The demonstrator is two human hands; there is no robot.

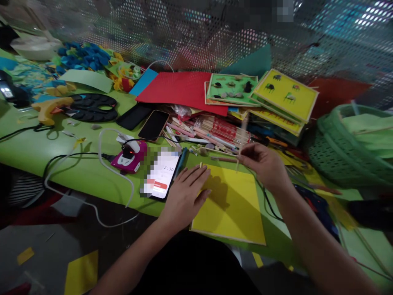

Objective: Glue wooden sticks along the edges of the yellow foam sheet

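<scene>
A square yellow board (233, 209) lies on the green table in front of me, with a pale thin strip along its near edge. My left hand (187, 194) rests on the board's left side with its fingers stretched out flat. Above the far right corner, my right hand (268, 166) pinches a thin wooden stick (243, 137) that stands nearly upright and looks blurred. Shadows of the hand fall across the yellow surface. Just left of my left hand is a lit phone (161, 174), partly pixelated.
A purple power adapter (130, 157) with cables sits to the left, near a dark phone (153, 125) and a black palette (92, 107). Pens and sticks (211, 131) pile up behind. Framed yellow (287, 94) and green panels are stacked at the back right, beside a green basket (346, 143).
</scene>
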